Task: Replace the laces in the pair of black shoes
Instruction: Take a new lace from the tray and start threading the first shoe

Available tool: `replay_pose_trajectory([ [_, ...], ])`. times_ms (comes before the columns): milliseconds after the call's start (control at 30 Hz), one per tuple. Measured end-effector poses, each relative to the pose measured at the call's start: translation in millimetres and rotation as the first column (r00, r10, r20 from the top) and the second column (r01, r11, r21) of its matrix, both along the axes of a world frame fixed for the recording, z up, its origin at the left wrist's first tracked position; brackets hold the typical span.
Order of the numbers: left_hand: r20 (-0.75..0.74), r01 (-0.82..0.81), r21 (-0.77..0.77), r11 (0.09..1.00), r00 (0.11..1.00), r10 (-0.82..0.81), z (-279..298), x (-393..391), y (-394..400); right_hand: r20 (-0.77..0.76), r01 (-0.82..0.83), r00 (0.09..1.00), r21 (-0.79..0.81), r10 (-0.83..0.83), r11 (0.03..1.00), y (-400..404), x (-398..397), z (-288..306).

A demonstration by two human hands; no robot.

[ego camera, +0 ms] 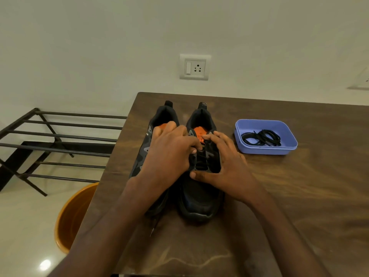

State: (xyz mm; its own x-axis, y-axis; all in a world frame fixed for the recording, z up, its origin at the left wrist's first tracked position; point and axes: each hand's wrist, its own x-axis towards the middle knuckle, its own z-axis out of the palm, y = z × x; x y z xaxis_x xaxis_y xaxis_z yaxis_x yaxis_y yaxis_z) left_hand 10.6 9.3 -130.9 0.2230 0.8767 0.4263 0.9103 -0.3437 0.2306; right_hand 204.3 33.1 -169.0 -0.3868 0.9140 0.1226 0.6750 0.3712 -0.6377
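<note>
Two black shoes with orange insoles stand side by side on the brown table (299, 196), toes toward me. My left hand (169, 154) lies over the left shoe (143, 154) and its fingers pinch the black lace (201, 158) of the right shoe (199, 200). My right hand (225, 164) grips the right shoe's upper at the eyelets, thumb across the tongue. A loose lace end (154, 224) trails from under the left shoe. Spare black laces (261, 137) lie coiled in a purple tray (267, 150) to the right.
A dark metal rack (60, 136) stands left of the table. An orange bucket (73, 214) sits on the floor at the table's left edge. A wall socket (194, 66) is on the wall behind.
</note>
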Motion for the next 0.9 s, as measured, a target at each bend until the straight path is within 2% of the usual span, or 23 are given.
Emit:
replay_pose_trajectory([
  [233,0.043,0.014,-0.013,1.0,0.999,-0.013,-7,-1,1,-0.027,-0.006,1.0,-0.006,0.006,1.0,1,-1,-2],
  [267,0.089,0.007,-0.007,1.0,0.996,-0.007,-8,1,2,-0.037,-0.006,0.999,-0.003,0.006,1.0,0,-1,-3],
  [300,0.201,0.027,-0.01,1.0,0.979,-0.025,-9,2,2,-0.046,-0.007,0.999,-0.001,0.007,1.0,0,-1,-3],
  [333,0.389,0.083,-0.025,0.996,0.919,-0.067,-6,3,2,-0.056,-0.008,0.998,-0.003,0.007,1.0,0,-1,-3],
  [367,0.622,0.155,-0.042,0.987,0.777,-0.096,0,6,-1,-0.066,-0.007,0.998,-0.008,0.007,1.0,1,0,-2],
  [400,0.816,0.223,-0.036,0.974,0.57,-0.1,9,8,-4,-0.072,-0.007,0.997,-0.013,0.006,1.0,1,0,-2],
  [433,0.922,0.26,-0.024,0.965,0.378,-0.079,18,9,-6,-0.074,-0.007,0.997,-0.014,0.006,1.0,1,1,-1],
  [467,0.957,0.26,-0.011,0.966,0.282,-0.065,24,9,-7,-0.071,-0.009,0.997,-0.013,0.008,1.0,1,1,-1],
  [500,0.949,0.229,-0.006,0.973,0.307,-0.067,27,9,-7,-0.067,-0.01,0.998,-0.012,0.01,1.0,1,1,-1],
  [533,0.897,0.191,0.008,0.981,0.432,-0.091,26,6,-5,-0.065,-0.01,0.998,-0.013,0.009,1.0,1,1,-2],
  [567,0.769,0.171,0.021,0.985,0.627,-0.125,21,2,-4,-0.065,-0.009,0.998,-0.013,0.009,1.0,1,0,-2],
  [600,0.574,0.166,0.011,0.986,0.806,-0.142,15,-2,-2,-0.065,-0.01,0.998,-0.011,0.01,1.0,1,0,-2],
  [633,0.369,0.166,-0.022,0.986,0.918,-0.147,7,-5,-1,-0.063,-0.012,0.998,-0.008,0.011,1.0,2,0,-3],
  [667,0.211,0.16,-0.074,0.984,0.967,-0.141,1,-7,1,-0.06,-0.012,0.998,-0.006,0.012,1.0,2,0,-3],
  [700,0.125,0.14,-0.115,0.983,0.984,-0.126,-3,-6,1,-0.059,-0.012,0.998,-0.006,0.011,1.0,2,0,-4],
  [900,-0.01,0.031,-0.041,0.999,0.999,-0.032,-1,2,6,-0.057,-0.009,0.998,-0.013,0.009,1.0,2,0,-4],
])
